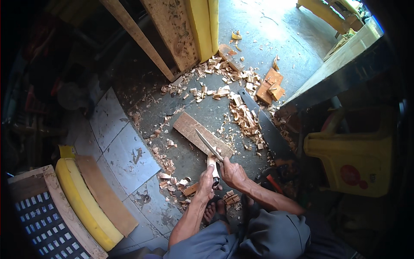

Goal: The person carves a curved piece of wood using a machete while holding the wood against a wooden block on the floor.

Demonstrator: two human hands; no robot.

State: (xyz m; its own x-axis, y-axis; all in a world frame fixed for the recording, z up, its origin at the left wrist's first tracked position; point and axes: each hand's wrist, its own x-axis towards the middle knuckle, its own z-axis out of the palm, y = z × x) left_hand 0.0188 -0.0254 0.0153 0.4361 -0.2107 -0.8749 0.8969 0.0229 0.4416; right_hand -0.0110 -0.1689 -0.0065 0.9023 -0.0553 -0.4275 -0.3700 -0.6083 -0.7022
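Nearest the camera are the grey-clad knees [276,231] of the seated or squatting person, with a bare foot [210,212] on the floor to their left. Just beyond them the two hands come close together over the floor.

A pale wood piece [211,160] stands in the left hand [208,178], its long axis running from near to far. Its far end reaches the near edge of a brown plank [200,134], though whether it rests on that plank I cannot tell. The knife [208,143] slants from near right to far left, point outward, its blade above the plank and passing beside the far end of the pale piece; touching or just apart is too fine to make out. The piece lies immediately left of the right hand [234,175], while the left hand is already on it.

The left hand is closed round the piece, thumb along its upper side. A dark part shows at the near end, but what it belongs to is unclear. The right hand is wrapped round the knife's handle, which the fingers mostly hide.

Wood shavings [246,118] lie around the plank, thickest on its far and right sides. A saw [271,131] lies to the right, wood blocks [269,86] beyond it, and a yellow container [345,151] farther right.
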